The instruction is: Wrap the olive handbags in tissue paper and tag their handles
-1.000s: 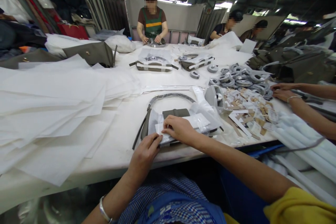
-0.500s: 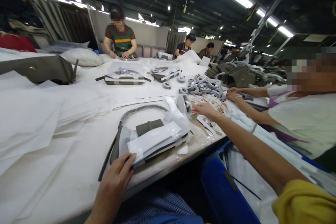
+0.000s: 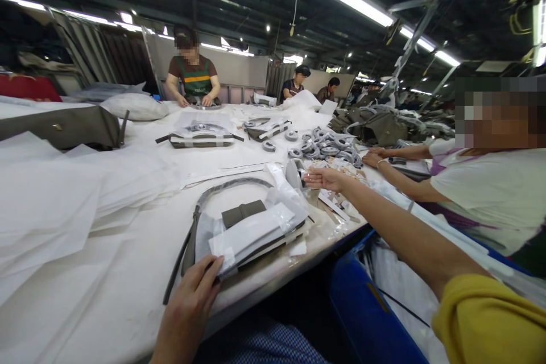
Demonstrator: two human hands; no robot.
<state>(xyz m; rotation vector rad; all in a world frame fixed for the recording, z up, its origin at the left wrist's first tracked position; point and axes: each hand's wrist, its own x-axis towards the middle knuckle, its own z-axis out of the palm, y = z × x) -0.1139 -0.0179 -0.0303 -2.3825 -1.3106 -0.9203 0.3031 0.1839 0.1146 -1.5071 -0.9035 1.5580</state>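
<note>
A dark olive handbag (image 3: 243, 213) lies on the white-covered table, with white paper, clear plastic and tape over its front. Its wrapped handle (image 3: 230, 183) arches toward the far side, and a dark strap (image 3: 178, 261) trails on the left. My left hand (image 3: 191, 290) grips the bag's near left corner between thumb and fingers. Beyond the bag's right end, my right hand (image 3: 323, 178) reaches with fingers stretched out to a grey tape dispenser (image 3: 293, 174). The fingertips are at its roll; whether tape is between them is too small to tell.
White sheets (image 3: 46, 193) cover the left side. Grey wrapped rings (image 3: 328, 145) are heaped behind the dispenser, with paper scraps (image 3: 336, 205) nearby. More bags (image 3: 202, 136) lie farther back. A co-worker (image 3: 490, 182) works at right; others stand across the table. A blue bin (image 3: 371, 307) stands below the edge.
My right hand has moved slightly left, closer to the tape dispenser's roll. The left hand stays at the bag's corner. The view has shifted a little.
</note>
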